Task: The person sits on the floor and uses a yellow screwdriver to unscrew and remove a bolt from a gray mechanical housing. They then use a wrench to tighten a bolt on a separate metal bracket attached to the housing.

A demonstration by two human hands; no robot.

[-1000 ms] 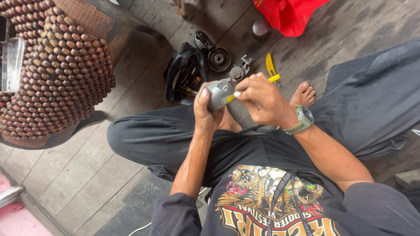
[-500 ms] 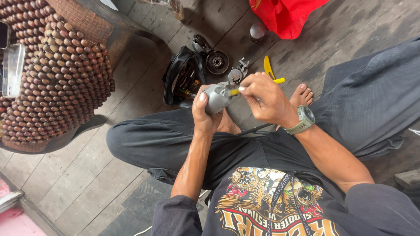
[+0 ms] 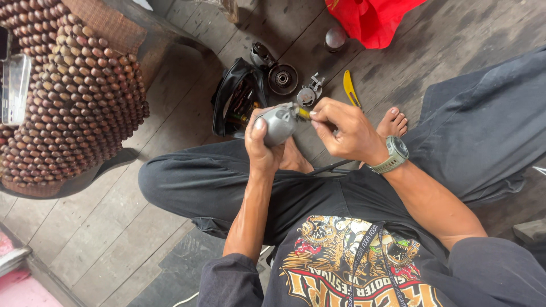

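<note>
I count two hands up, left hand [image 3: 263, 145] and right hand [image 3: 346, 132], one grey metal part [image 3: 280, 123] between them, one wristwatch [image 3: 394, 155], one yellow-handled tool [image 3: 348, 88], one black tool bag [image 3: 238, 99], one red bag [image 3: 372, 18].

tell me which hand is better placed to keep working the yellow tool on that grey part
Right, probably. The right hand already pinches the yellow tool against the grey metal part, while the left hand is wrapped around that part, holding it above the lap.
</note>
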